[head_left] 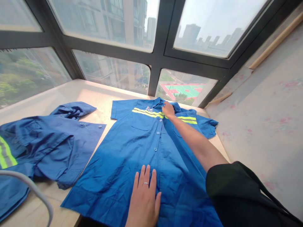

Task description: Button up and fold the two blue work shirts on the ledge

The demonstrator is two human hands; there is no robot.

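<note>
A blue short-sleeved work shirt (123, 148) with yellow reflective bands lies front up, its collar toward the window. My left hand (145, 198), a ring on one finger, rests flat on the lower front beside the button line, fingers stretched out. Reaching across, my right hand (168, 109) is at the shirt's front just below the collar, with its fingers closed on the fabric there. Several buttons show down the middle between the two hands. The shirt's right half has loose folds beneath my right forearm.
A second blue garment (54, 135) with a reflective band lies crumpled at left on the pale wooden ledge (94, 91). A grey curved cable or tube (35, 189) crosses the lower left corner. Dark-framed windows (156, 75) stand behind; a flowered wall (267, 119) bounds the right.
</note>
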